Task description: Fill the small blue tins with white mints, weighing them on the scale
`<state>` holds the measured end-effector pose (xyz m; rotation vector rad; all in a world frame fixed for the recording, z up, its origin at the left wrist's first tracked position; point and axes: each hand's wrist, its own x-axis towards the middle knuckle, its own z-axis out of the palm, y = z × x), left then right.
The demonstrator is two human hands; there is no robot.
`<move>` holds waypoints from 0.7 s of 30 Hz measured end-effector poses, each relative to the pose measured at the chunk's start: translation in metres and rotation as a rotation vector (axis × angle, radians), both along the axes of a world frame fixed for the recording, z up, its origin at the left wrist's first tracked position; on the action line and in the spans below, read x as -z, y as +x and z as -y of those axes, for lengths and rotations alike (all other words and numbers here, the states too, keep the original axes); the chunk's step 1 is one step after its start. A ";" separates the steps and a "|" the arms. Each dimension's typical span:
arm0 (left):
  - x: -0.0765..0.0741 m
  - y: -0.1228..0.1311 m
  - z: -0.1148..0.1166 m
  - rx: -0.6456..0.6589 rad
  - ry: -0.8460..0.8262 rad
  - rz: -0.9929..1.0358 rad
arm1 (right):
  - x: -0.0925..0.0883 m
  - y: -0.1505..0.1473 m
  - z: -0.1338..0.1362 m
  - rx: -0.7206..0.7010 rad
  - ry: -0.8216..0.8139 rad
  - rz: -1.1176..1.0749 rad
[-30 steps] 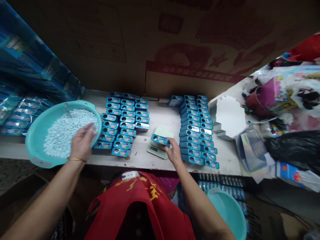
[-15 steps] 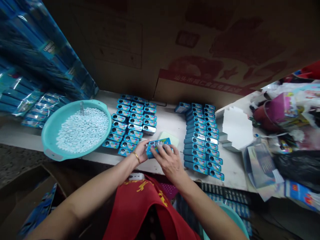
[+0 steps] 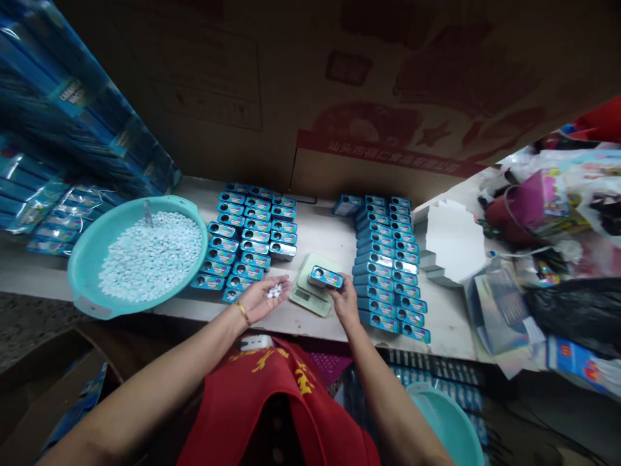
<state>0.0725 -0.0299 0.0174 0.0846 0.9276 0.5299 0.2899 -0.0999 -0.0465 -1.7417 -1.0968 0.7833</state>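
My left hand [image 3: 264, 296] lies palm up at the table's front edge, fingers spread, with a few small white tablets [image 3: 274, 291] resting in the palm. My right hand [image 3: 342, 296] grips a small blue tin [image 3: 325, 277] and holds it on the pale green scale [image 3: 310, 289]. A teal basin [image 3: 92, 255] full of white tablets [image 3: 150, 254] sits to the left, with a small scoop standing in them. Rows of matching blue tins [image 3: 250, 241] lie between basin and scale, and a second block of tins [image 3: 388, 262] lies right of the scale.
Large cardboard boxes [image 3: 378, 97] wall off the back of the white table [image 3: 323, 226]. Blue wrapped packs [image 3: 58, 162] pile up at the left. White folded cartons [image 3: 451, 239], bags and clutter [image 3: 557, 213] fill the right. Another teal basin [image 3: 444, 421] sits below by my red apron [image 3: 276, 408].
My left hand left the basin, met the tin together with my right hand, and now lies open with tablets in the palm. My right hand has set the tin back on the scale.
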 end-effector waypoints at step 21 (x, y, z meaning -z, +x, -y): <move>-0.010 -0.013 0.061 0.484 0.086 0.124 | -0.083 -0.090 0.053 -0.728 -0.129 0.363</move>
